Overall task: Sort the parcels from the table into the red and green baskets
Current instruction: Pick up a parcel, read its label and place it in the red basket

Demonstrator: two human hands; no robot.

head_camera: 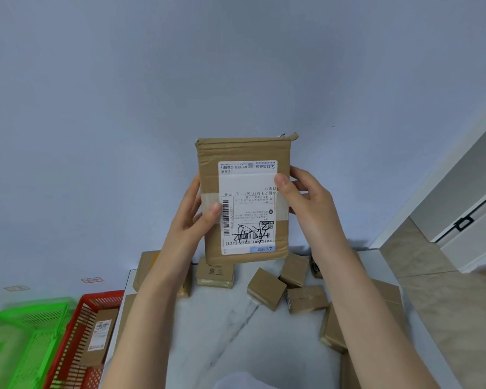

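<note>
1. A flat brown cardboard parcel (246,197) with a white printed shipping label is held upright in the air, above the far edge of the white marbled surface (222,332). Its label faces the camera and reads upside down.
2. The left grip (191,220) pinches the parcel's left edge. Its thumb lies on the front beside the barcode and its fingers are curled behind.
3. The right grip (306,203) pinches the right edge higher up. Its thumb tip presses the label's right margin and its fingers wrap round the back.
4. On the surface, below the held parcel, lie several small brown cardboard boxes (267,289), some tilted and some touching one another. More of them sit at the surface's right edge, and one is partly hidden behind the left forearm.
5. A red plastic basket (101,297) stands just left of the surface, on the floor. A labelled brown cardboard box (100,332) lies inside it.
6. A green plastic basket (34,304) stands further left of the surface, touching the red one. I cannot tell what it holds.
7. A pale blue wall (152,80) rises behind the surface, and beige floor tiles (446,304) lie to its right.
</note>
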